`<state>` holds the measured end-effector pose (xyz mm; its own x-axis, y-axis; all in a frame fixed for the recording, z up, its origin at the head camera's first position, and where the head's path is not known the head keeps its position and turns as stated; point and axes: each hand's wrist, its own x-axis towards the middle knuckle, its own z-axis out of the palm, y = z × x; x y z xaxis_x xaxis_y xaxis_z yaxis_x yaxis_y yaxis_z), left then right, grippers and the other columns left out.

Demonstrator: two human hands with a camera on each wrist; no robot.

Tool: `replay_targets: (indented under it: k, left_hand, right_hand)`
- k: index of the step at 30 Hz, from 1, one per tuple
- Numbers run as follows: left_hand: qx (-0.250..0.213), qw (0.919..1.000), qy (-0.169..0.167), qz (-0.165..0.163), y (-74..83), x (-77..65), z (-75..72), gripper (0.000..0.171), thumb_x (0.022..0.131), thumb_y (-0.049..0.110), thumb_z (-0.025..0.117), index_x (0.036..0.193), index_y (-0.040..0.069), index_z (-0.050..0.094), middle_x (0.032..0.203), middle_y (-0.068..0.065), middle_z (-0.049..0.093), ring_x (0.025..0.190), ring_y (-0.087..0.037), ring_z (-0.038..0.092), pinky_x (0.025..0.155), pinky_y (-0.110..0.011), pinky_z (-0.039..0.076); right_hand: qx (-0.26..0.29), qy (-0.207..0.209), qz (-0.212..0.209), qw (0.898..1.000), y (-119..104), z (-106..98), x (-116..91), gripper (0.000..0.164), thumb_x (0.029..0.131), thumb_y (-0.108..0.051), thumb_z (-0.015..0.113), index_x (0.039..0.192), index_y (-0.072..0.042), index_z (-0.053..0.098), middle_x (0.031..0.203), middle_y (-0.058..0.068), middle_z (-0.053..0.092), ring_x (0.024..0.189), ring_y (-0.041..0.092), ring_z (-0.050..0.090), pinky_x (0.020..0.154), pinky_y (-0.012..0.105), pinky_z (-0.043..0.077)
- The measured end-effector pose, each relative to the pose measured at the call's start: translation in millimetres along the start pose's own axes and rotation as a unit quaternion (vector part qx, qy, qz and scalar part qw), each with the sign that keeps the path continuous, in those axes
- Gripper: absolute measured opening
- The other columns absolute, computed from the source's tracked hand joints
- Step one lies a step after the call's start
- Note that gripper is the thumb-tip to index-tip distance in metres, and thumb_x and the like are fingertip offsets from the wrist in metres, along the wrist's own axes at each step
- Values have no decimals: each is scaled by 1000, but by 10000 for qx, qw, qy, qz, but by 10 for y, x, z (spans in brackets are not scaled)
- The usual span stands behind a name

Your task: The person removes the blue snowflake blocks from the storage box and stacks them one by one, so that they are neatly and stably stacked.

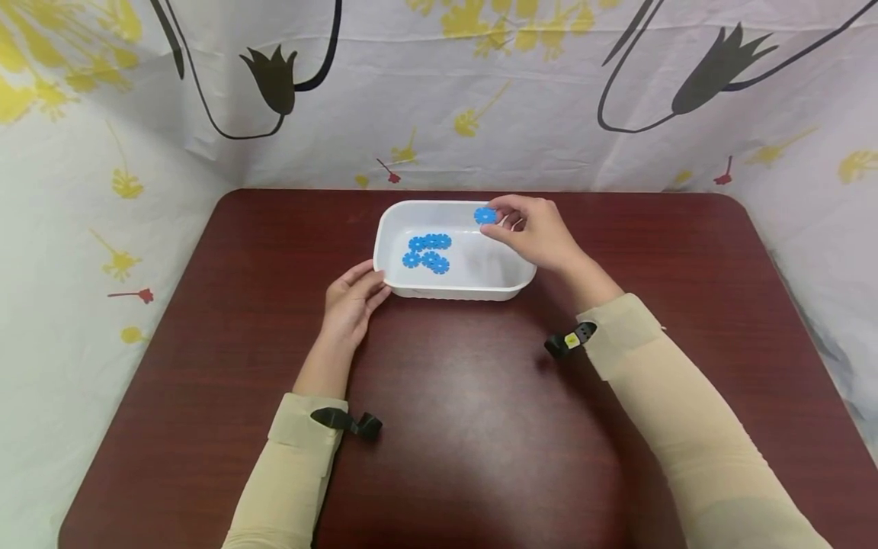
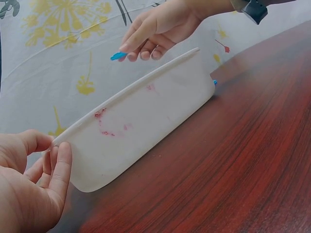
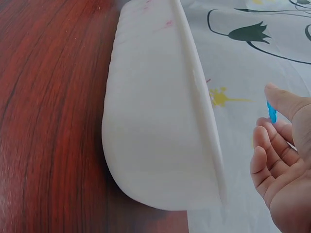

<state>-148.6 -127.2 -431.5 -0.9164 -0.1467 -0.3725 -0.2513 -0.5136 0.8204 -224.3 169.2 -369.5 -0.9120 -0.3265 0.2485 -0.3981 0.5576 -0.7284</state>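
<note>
In the head view a white plastic basin [image 1: 456,293] stands on the table. Several blue notched discs [image 1: 411,260] lie in its left half, some overlapping. My left hand [image 1: 351,300] grips the basin's rim at its near left corner, thumb and fingers on either side of the wall. Above the basin's far right part, my right hand [image 1: 535,232] pinches one blue disc [image 1: 485,216] between thumb and index finger. The right wrist view shows that disc [image 3: 271,111] edge-on, with the other fingers loosely curled. A small blue spot [image 2: 215,82] shows beside the basin's far end.
A dark red wooden table [image 1: 439,396] lies under everything. Behind it and along both sides hangs a white cloth [image 1: 439,99] with printed yellow, red and grey flowers. Pink smears [image 2: 107,133] mark the basin's outer wall.
</note>
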Motion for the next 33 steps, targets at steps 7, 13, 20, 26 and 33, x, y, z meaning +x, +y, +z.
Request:
replay_targets:
  k: [7,13,20,26,33]
  left_hand:
    - [34,10000,-34,15,8,-9,-1,41,93,-5,68,133,-6,57,96,-10,68,78,-16,68,77,-25,63]
    - [17,10000,-38,18,7,-11,1,41,93,-6,67,133,-7,57,100,-10,67,79,-15,68,78,-25,63]
    - [6,10000,-23,-5,8,-15,2,39,93,-5,67,131,-6,57,99,-9,66,77,-14,68,78,-25,63]
    - [16,10000,2,-34,12,-16,8,38,93,-4,68,130,-4,59,97,-9,66,78,-15,68,78,-25,63]
    - [76,9999,61,-37,8,-24,12,36,93,-3,69,129,-3,61,103,-11,65,79,-15,68,79,-25,63]
  right_hand:
    - [-67,83,167,9998,45,-115,-72,35,88,-17,81,118,-2,70,91,10,68,80,19,62,66,18,50]
    - [-94,129,309,9994,103,-209,-135,36,89,-19,80,119,-2,69,92,11,69,79,18,62,65,18,49]
    - [-96,185,524,9984,224,-291,-203,36,91,-24,78,119,-3,69,91,11,66,79,18,60,65,16,48]
    - [-188,225,678,9973,320,-340,-274,38,92,-28,77,120,-3,69,92,11,66,81,19,60,62,14,48]
    - [-309,257,760,9963,455,-377,-335,39,92,-27,77,122,-3,68,93,10,65,82,18,60,61,14,49]
